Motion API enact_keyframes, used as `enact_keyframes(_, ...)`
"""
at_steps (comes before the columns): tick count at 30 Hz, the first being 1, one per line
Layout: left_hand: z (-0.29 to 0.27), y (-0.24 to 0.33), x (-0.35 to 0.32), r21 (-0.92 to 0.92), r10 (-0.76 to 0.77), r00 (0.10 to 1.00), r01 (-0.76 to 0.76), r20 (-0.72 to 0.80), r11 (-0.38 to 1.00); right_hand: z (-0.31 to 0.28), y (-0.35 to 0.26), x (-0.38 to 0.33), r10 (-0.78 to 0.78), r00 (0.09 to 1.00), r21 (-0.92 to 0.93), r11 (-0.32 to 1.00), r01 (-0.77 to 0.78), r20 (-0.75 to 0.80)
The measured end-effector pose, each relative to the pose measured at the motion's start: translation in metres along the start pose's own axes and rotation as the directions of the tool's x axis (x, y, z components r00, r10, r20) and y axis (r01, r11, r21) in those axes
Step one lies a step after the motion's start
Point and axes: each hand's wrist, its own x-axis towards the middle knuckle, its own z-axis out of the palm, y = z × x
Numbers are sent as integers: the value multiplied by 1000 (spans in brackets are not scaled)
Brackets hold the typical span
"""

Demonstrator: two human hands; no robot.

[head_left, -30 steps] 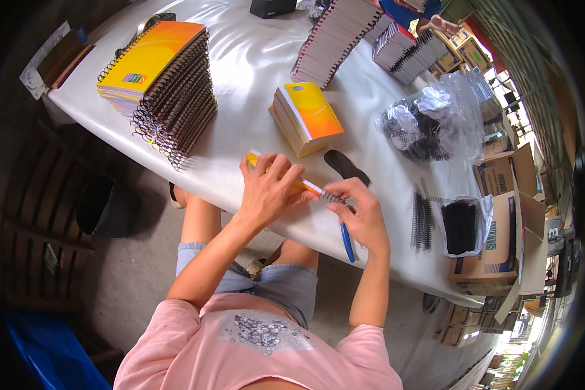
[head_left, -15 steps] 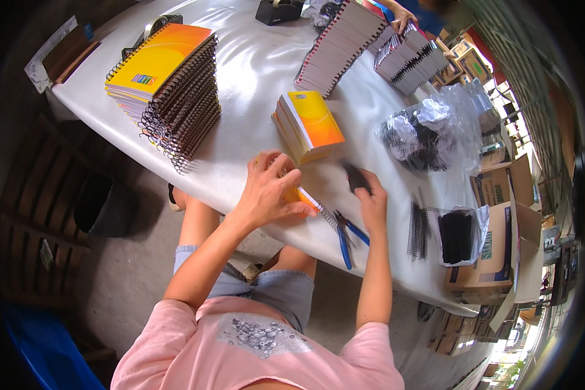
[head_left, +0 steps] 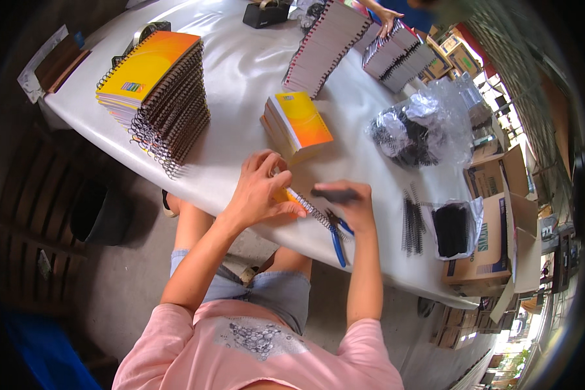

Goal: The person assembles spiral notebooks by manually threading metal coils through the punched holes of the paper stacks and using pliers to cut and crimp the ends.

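My left hand [head_left: 259, 192] is closed on a notebook [head_left: 281, 197] at the table's near edge. Much of its orange cover is hidden under my fingers. From the notebook's edge a wire coil [head_left: 316, 214] sticks out toward my right. In my right hand [head_left: 356, 205] is a dark, elongated object [head_left: 331, 194], too blurred to name, held just above the coil. Blue-handled pliers [head_left: 337, 244] lie below that hand, beside the coil's free end. Just beyond my hands stands a short stack of yellow-orange books [head_left: 299, 120], with no coils visible on it.
A tall stack of coil-bound notebooks [head_left: 153, 71] stands at the left. Farther back are piles of punched pages [head_left: 328, 49] and another person's hand [head_left: 389, 21]. At the right lie a plastic bag [head_left: 422, 123], loose black coils [head_left: 411, 224] and a cardboard box [head_left: 484, 260].
My right hand has moved left and slightly down, bringing the dark object over the coil. My left hand keeps its hold on the notebook. The whole view has shifted slightly.
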Motion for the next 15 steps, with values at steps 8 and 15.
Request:
enact_keyframes(8,1,-2,-7,-145,-121,973,93,-197,985,21,-6,4,-96,995,165,982,96,-9)
enact_keyframes(15,12,-21,-5,-394,-112,990,68,-88,917,31,-14,14,-43,995,-209,978,23,-88)
